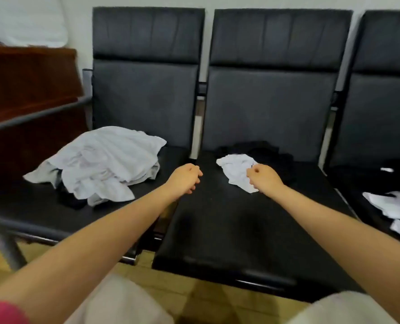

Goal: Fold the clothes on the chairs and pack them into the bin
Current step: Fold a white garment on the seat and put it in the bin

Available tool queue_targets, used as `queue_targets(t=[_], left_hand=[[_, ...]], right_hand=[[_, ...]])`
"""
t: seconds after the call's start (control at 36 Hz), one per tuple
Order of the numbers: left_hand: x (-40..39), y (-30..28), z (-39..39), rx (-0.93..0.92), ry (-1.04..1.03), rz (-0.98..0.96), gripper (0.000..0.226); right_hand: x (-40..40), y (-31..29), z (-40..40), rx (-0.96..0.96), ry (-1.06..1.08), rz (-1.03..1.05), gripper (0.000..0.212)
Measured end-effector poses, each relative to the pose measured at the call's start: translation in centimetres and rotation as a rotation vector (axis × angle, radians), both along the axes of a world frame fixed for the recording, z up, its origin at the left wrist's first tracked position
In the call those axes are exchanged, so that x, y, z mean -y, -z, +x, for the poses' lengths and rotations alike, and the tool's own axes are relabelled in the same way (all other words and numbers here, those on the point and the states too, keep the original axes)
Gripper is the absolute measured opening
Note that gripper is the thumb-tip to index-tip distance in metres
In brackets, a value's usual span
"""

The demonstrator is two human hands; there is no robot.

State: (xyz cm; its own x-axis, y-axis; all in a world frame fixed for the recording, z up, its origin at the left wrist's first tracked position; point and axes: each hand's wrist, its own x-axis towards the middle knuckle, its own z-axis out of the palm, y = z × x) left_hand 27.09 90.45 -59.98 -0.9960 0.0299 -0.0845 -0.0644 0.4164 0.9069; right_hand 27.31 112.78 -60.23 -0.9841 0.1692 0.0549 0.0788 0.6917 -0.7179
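A black garment [229, 225] lies spread flat over the middle chair seat, its near edge hanging past the front. My left hand [185, 178] has curled fingers at its far left corner. At the far right corner my right hand [262, 177] is curled too. Both seem to pinch the fabric. A small crumpled white cloth [235, 168] lies just beyond my right hand, in front of a heap of dark clothes [264, 148]. A pile of white and light grey clothes [100, 164] sits on the left chair [147, 101]. No bin is in view.
The right chair [386, 101] holds black clothes [358, 181] and white clothes [391, 206]. A metal armrest [30, 118] and a brown wooden cabinet [26, 90] stand at the left. Yellowish floor [171, 288] shows below the seats, between my knees.
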Motion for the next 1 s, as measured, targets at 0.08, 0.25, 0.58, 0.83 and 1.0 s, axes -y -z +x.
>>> queue_targets(t=[0.08, 0.25, 0.58, 0.83, 1.0], left_hand=[[-3.6, 2.6, -1.8, -0.007, 0.061, -0.055, 0.022], [-8.4, 7.3, -4.8, -0.125, 0.072, -0.415, 0.028], [-13.2, 8.1, -11.1, -0.168, -0.069, -0.510, 0.038], [-11.3, 1.2, -9.8, -0.179, -0.014, 0.420, 0.011], [-9.4, -8.3, -6.1, -0.148, 0.007, 0.712, 0.021]], right_hand=[[-4.0, 1.7, -0.8, 0.014, 0.139, 0.088, 0.024], [-8.1, 6.0, -3.6, 0.041, 0.268, 0.071, 0.023], [-9.6, 7.6, -7.6, 0.078, 0.011, 0.420, 0.034], [-9.9, 2.0, -4.6, -0.079, 0.021, -0.492, 0.021], [-9.9, -6.7, -3.0, -0.189, 0.188, -1.059, 0.043]])
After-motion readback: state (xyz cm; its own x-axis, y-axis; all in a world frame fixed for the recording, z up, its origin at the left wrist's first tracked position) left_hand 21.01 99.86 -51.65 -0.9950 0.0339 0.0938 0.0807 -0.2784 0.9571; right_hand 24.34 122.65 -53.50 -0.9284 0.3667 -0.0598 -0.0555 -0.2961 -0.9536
